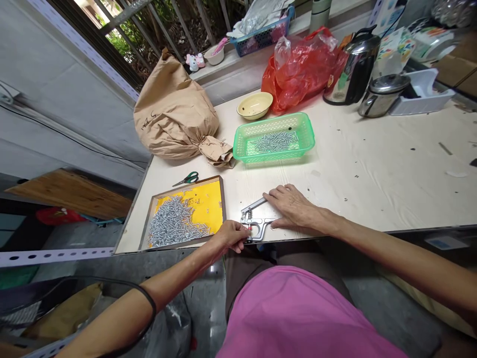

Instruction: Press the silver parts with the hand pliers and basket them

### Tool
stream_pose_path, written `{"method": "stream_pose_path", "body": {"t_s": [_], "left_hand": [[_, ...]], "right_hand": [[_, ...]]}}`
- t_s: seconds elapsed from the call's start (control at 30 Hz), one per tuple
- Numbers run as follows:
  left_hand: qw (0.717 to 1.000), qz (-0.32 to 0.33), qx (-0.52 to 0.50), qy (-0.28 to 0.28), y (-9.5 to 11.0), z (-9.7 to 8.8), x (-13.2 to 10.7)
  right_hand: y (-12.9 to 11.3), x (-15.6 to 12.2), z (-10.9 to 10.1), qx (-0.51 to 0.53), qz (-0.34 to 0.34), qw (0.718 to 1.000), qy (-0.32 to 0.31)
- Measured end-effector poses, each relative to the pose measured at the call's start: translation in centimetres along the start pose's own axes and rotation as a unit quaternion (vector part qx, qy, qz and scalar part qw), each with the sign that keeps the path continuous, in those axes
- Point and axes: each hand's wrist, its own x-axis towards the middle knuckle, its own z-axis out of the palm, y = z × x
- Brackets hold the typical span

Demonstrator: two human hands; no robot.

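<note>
A silver metal hand tool with a raised lever (257, 204) and a looped frame (258, 229) lies at the table's front edge. My right hand (294, 208) reaches round its handle end, fingertips on the lever and thumb by the lower part. At the other end, my left hand (233, 235) is closed in a pinch beside the tool's jaw, where a small red spot shows. Whatever sits between those fingertips is too small to make out. Left of it, a shallow tray (223, 199) with a yellow bottom holds a heap of small silver metal pieces (171, 221).
A green plastic basket (274, 158) with more small metal pieces stands behind the tool. Green-handled scissors (191, 177), a tied brown paper sack (175, 114), a yellow bowl (255, 106), a red plastic bag (298, 69) and a steel kettle (356, 64) are further back.
</note>
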Motion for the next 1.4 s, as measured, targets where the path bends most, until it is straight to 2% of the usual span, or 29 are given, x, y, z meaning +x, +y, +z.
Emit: {"method": "stream_pose_path", "body": {"t_s": [0.13, 0.2, 0.27, 0.33, 0.43, 0.53, 0.73, 0.93, 1.07, 1.23, 1.4], "left_hand": [[0.999, 0.01, 0.045, 0.009, -0.6, -0.1, -0.4], [0.986, 0.066, 0.128, 0.081, -0.9, 0.0, -1.1], [0.94, 0.169, 0.237, 0.18, -1.0, 0.3, -1.7], [0.875, 0.265, 0.33, 0.236, -0.9, 0.8, -1.8], [0.804, 0.356, 0.419, 0.224, 0.0, 1.7, -0.9], [0.761, 0.423, 0.455, 0.185, 1.3, 2.3, 0.8], [0.754, 0.42, 0.486, 0.135, 3.4, 2.5, 2.6], [0.728, 0.433, 0.522, 0.099, 4.7, 2.2, 3.6], [0.74, 0.421, 0.509, 0.13, 5.1, 2.1, 4.2], [0.757, 0.39, 0.503, 0.147, 5.7, 2.3, 4.4], [0.754, 0.38, 0.513, 0.157, 6.2, 2.7, 4.1]], "right_hand": [[-0.6, -0.6, -0.3, 0.017, 0.004, 1.0, 0.001], [-0.8, -0.7, -0.2, 0.024, 0.009, 1.0, -0.001], [-1.0, -0.8, 0.0, 0.027, 0.012, 1.0, 0.002], [-1.2, -0.8, 0.2, 0.029, 0.014, 0.999, 0.008], [-1.3, -0.9, 0.6, 0.031, 0.019, 0.999, 0.012], [-1.2, -1.4, 0.7, 0.029, 0.017, 0.999, 0.005], [-1.0, -2.4, -0.4, 0.005, 0.097, 0.995, -0.027], [-1.2, -2.1, -1.2, 0.005, 0.098, 0.993, -0.06], [-0.7, -1.4, -0.9, 0.003, 0.099, 0.993, -0.059], [0.5, -0.6, 0.4, 0.01, 0.086, 0.995, -0.053], [0.6, -0.7, 1.2, 0.011, 0.078, 0.996, -0.03]]}}
